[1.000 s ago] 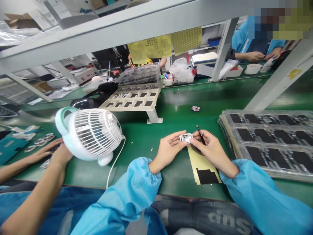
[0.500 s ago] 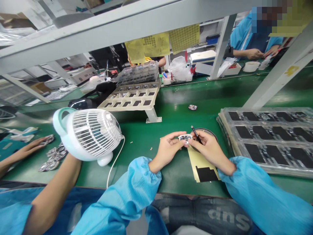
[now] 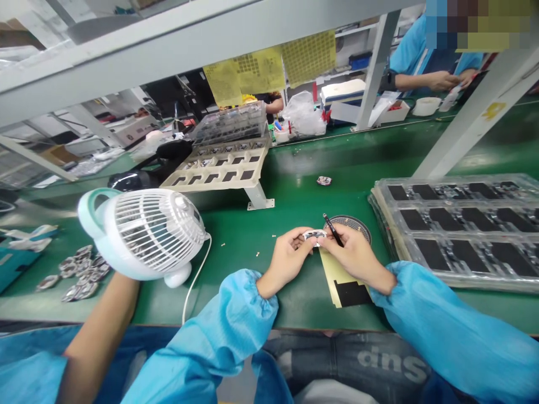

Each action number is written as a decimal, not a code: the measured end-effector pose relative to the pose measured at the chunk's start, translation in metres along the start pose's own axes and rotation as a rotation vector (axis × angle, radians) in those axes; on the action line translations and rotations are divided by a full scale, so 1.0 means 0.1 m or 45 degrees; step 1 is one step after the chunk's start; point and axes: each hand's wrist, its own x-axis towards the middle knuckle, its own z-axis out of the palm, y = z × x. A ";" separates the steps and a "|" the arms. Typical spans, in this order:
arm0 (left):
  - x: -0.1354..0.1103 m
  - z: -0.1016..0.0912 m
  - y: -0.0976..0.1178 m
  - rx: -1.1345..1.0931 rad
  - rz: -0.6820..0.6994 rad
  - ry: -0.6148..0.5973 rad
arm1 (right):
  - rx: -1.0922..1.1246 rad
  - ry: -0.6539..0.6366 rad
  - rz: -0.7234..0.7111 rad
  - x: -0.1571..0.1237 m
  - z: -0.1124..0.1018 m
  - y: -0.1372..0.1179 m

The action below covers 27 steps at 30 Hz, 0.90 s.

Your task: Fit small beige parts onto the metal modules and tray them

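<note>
My left hand (image 3: 287, 256) and my right hand (image 3: 353, 253) meet over the green bench and pinch a small silver metal part (image 3: 314, 235) between their fingertips. My right hand also grips black tweezers (image 3: 332, 229), which stick up and away from me. Under my right hand lies a yellow backing sheet (image 3: 343, 280) with a black patch, and a round dark disc (image 3: 349, 223) sits just beyond my fingers.
A white desk fan (image 3: 145, 230) stands left of my hands, with a co-worker's forearm (image 3: 99, 325) below it and several loose silver parts (image 3: 80, 271) beyond. Stacked clear trays (image 3: 463, 224) fill the right. A raised beige tray (image 3: 219, 168) and one stray part (image 3: 324, 180) lie farther back.
The co-worker's hands have pulled away from the pile of parts at the left. My hands stay together on the small part, shifted slightly left in view.
</note>
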 end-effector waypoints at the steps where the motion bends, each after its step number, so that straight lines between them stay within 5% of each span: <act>1: -0.01 0.01 0.00 0.003 0.006 0.021 | 0.014 0.003 0.002 0.00 0.01 0.00; 8: 0.01 -0.03 -0.04 0.165 0.090 0.040 | -0.125 -0.044 -0.047 0.03 -0.04 0.03; 14: 0.04 -0.14 0.02 0.696 0.456 0.019 | -0.488 0.068 -0.470 0.04 -0.12 0.02; 27: 0.00 -0.14 0.06 0.918 0.500 -0.031 | -0.645 -0.008 -0.609 0.03 -0.15 0.12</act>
